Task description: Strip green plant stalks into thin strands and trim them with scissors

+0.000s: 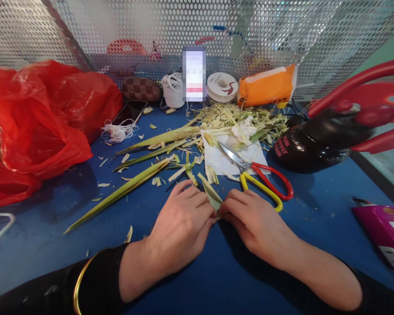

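Observation:
My left hand [182, 225] and my right hand [252, 221] meet at the middle of the blue table [52, 253], fingers pinched together on a short pale-green leaf strip [211, 192] that sticks up between them. Long green palm leaves [124, 188] lie to the left of my left hand. Scissors with red and yellow handles [259, 177] rest just beyond my right hand on a white paper sheet [223, 159]. A pile of leaf trimmings [239, 116] lies further back.
Red plastic bags [36, 122] fill the left side. A black and red device [318, 138] stands at the right, a purple box [385, 232] near the right edge. At the back sit a phone [129, 112], string [172, 89], tape roll [221, 86], orange pack [267, 85], perforated metal wall [85, 26].

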